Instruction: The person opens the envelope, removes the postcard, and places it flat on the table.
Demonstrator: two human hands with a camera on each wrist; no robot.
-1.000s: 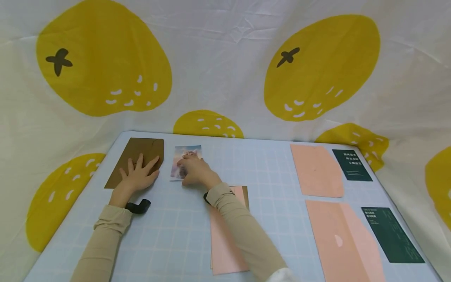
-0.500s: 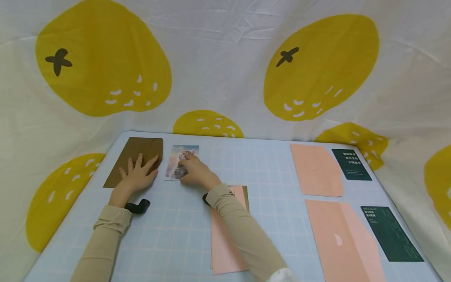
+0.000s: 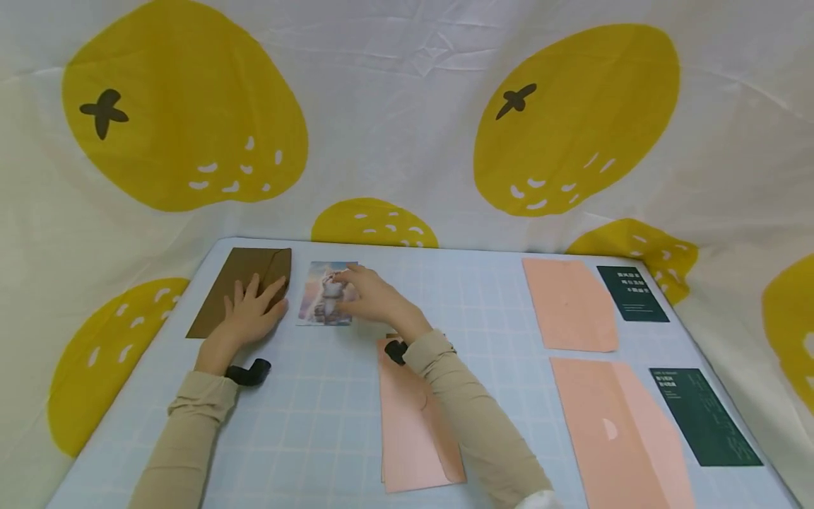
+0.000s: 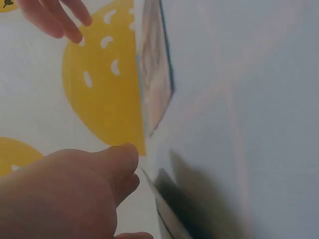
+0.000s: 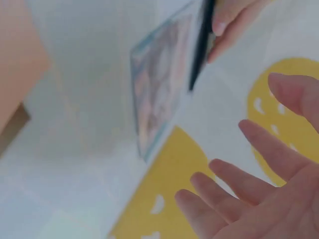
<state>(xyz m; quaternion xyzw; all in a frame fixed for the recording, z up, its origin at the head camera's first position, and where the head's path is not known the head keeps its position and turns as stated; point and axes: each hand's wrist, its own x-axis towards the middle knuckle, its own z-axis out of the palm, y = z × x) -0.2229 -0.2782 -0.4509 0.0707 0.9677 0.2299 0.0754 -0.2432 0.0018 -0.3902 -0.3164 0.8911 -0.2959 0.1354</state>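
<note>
In the head view my left hand (image 3: 248,318) rests with spread fingers on a brown envelope (image 3: 257,261) at the table's far left. Just right of it lies a picture card of a kitten (image 3: 316,304), flat on the cloth. My right hand (image 3: 381,300) is over the card's right edge, fingers and thumb apart. The right wrist view shows that hand (image 5: 259,194) with its fingers spread and nothing in them, the kitten card (image 5: 162,79) beyond. In the left wrist view my left thumb (image 4: 119,159) shows near the brown envelope's edge (image 4: 172,214), which casts a shadow.
A pink envelope (image 3: 413,431) lies at front centre below my right forearm, with a brown edge (image 3: 390,336) showing under it. Two more pink envelopes, one far (image 3: 566,311) and one near (image 3: 591,424), lie at the right beside two dark green cards (image 3: 636,304).
The kitten card slid a little left under my right hand, then stayed. My right hand has since come off it, moving right. My left hand has barely shifted on the brown envelope.
</note>
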